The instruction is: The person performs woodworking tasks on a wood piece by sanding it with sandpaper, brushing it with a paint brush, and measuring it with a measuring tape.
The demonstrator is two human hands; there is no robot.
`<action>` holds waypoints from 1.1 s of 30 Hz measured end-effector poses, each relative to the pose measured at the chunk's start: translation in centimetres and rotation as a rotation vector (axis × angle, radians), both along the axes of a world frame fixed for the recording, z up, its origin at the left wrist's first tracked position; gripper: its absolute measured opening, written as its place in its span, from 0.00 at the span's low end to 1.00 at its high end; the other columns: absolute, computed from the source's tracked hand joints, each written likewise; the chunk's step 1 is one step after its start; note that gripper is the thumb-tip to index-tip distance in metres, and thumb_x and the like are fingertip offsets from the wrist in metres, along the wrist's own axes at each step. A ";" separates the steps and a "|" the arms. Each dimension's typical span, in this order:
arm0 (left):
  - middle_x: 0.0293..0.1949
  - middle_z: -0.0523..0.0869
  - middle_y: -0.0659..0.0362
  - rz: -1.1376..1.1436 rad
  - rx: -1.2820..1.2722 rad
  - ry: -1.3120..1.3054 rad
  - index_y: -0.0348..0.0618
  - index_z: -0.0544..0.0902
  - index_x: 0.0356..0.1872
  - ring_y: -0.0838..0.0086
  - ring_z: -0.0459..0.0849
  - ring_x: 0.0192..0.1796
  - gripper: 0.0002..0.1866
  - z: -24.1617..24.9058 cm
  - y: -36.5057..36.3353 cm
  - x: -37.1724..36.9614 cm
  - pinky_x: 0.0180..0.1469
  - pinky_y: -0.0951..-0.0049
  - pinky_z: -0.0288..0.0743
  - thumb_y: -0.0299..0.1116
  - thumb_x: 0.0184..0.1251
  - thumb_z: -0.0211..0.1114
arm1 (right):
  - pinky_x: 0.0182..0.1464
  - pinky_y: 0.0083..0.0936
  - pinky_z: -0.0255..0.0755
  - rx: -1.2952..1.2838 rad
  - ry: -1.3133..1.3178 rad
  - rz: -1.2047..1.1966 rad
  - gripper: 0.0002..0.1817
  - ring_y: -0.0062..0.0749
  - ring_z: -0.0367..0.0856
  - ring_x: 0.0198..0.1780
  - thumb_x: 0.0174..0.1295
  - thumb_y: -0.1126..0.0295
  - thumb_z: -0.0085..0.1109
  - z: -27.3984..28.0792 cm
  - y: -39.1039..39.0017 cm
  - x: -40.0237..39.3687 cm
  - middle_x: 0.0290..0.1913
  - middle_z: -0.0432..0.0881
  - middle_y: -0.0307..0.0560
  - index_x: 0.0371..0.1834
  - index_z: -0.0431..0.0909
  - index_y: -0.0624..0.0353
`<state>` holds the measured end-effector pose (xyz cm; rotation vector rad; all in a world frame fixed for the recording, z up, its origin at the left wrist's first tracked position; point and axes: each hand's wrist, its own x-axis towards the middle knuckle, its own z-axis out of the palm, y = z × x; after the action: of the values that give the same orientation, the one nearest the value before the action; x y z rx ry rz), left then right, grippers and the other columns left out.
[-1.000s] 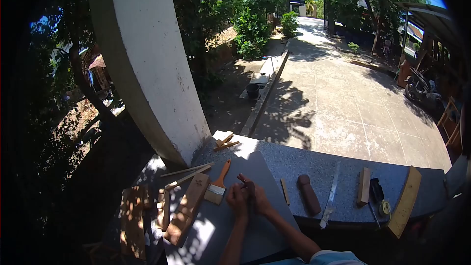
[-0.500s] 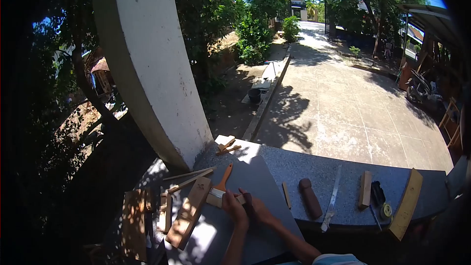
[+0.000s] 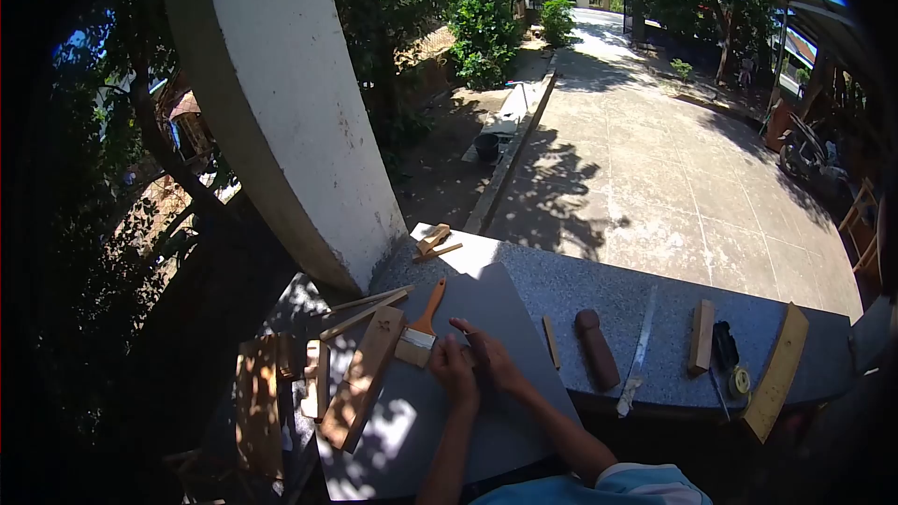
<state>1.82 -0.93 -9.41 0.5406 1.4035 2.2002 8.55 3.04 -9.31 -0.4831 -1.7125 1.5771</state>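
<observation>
In the head view, the left hand [image 3: 456, 369] and right hand [image 3: 493, 362] were pressed together on the grey board [image 3: 486, 318] beside the paintbrush [image 3: 417, 337], fingers curled around something unidentifiable, so a steady, braced two-handed grip seemed best.
</observation>
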 end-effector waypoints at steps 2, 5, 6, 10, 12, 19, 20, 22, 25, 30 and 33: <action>0.20 0.73 0.64 -0.022 -0.035 -0.121 0.39 0.71 0.21 0.83 0.71 0.24 0.17 0.8 -0.2 -0.2 0.27 0.80 0.66 0.39 0.67 0.49 | 0.66 0.31 0.48 -0.089 -0.185 -0.068 0.29 0.44 0.57 0.65 0.66 0.54 0.32 -0.2 0.0 0.5 0.63 0.61 0.56 0.64 0.54 0.63; 0.19 0.72 0.63 -0.021 -0.027 0.090 0.40 0.70 0.21 0.81 0.72 0.24 0.17 0.8 -0.1 -0.6 0.27 0.79 0.66 0.39 0.68 0.47 | 0.65 0.28 0.49 0.189 -0.096 -0.109 0.31 0.44 0.58 0.65 0.66 0.52 0.31 2.0 -1.1 0.2 0.62 0.62 0.56 0.64 0.54 0.65; 0.19 0.71 0.63 0.038 0.052 0.049 0.40 0.69 0.19 0.81 0.71 0.24 0.19 1.3 0.4 0.2 0.27 0.78 0.65 0.40 0.69 0.46 | 0.65 0.28 0.50 0.335 -0.011 -0.107 0.31 0.43 0.59 0.65 0.66 0.51 0.31 2.3 -1.7 0.1 0.62 0.63 0.57 0.64 0.53 0.65; 0.19 0.71 0.62 0.001 -0.045 0.024 0.39 0.70 0.19 0.80 0.70 0.24 0.19 1.0 -0.4 -0.4 0.26 0.78 0.65 0.40 0.68 0.45 | 0.65 0.29 0.49 -0.055 -0.188 -0.043 0.30 0.42 0.59 0.64 0.66 0.53 0.32 -0.7 0.6 0.0 0.62 0.64 0.55 0.64 0.55 0.65; 0.19 0.71 0.62 -0.017 -0.079 0.122 0.39 0.69 0.19 0.81 0.70 0.24 0.19 0.8 -1.0 0.0 0.26 0.78 0.64 0.39 0.68 0.45 | 0.65 0.29 0.50 -0.215 -0.255 -0.004 0.29 0.41 0.60 0.64 0.67 0.54 0.32 0.3 0.9 0.0 0.61 0.64 0.54 0.63 0.57 0.64; 0.18 0.69 0.66 -0.039 -0.030 -0.030 0.42 0.68 0.17 0.84 0.69 0.23 0.18 0.3 -0.7 0.5 0.25 0.81 0.62 0.37 0.68 0.48 | 0.61 0.29 0.58 -0.185 -0.236 -0.006 0.29 0.45 0.68 0.58 0.67 0.52 0.25 -1.2 0.3 0.5 0.56 0.69 0.59 0.58 0.64 0.64; 0.17 0.69 0.66 -0.062 -0.039 -0.022 0.42 0.68 0.17 0.84 0.69 0.23 0.18 1.1 -0.9 0.8 0.25 0.81 0.62 0.37 0.68 0.48 | 0.59 0.30 0.61 -0.160 -0.299 -0.006 0.30 0.45 0.69 0.57 0.67 0.51 0.25 -1.4 0.7 0.9 0.55 0.70 0.59 0.57 0.65 0.64; 0.18 0.70 0.65 -0.078 -0.054 0.097 0.42 0.68 0.16 0.83 0.70 0.23 0.19 0.9 -0.2 0.5 0.26 0.82 0.63 0.37 0.68 0.46 | 0.56 0.28 0.63 0.029 -0.070 -0.045 0.30 0.42 0.70 0.56 0.65 0.50 0.30 0.6 -0.4 0.8 0.55 0.70 0.57 0.59 0.63 0.65; 0.20 0.70 0.62 0.046 -0.063 0.323 0.40 0.69 0.17 0.79 0.72 0.24 0.19 0.0 0.1 0.7 0.27 0.80 0.65 0.37 0.69 0.44 | 0.58 0.29 0.61 0.204 0.088 -0.073 0.31 0.43 0.69 0.57 0.67 0.49 0.26 3.5 -1.9 0.9 0.54 0.71 0.59 0.57 0.65 0.65; 0.26 0.75 0.56 -0.115 -0.193 0.392 0.38 0.72 0.25 0.71 0.74 0.30 0.17 -1.0 -0.7 -0.8 0.38 0.70 0.69 0.37 0.68 0.41 | 0.57 0.29 0.61 0.154 -0.089 -0.118 0.24 0.43 0.70 0.56 0.64 0.58 0.39 -2.7 0.0 -0.4 0.54 0.71 0.57 0.58 0.63 0.63; 0.28 0.74 0.57 0.227 -0.244 0.754 0.38 0.73 0.25 0.72 0.75 0.31 0.18 -6.6 1.6 -2.5 0.37 0.71 0.71 0.38 0.68 0.41 | 0.56 0.31 0.63 0.315 0.119 -0.102 0.23 0.45 0.71 0.54 0.64 0.60 0.41 -0.1 -0.8 -0.8 0.53 0.72 0.57 0.58 0.64 0.63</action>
<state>-0.66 0.64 -16.01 1.2544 2.1620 2.0213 7.78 2.24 -9.40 -0.3063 -1.7735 1.2106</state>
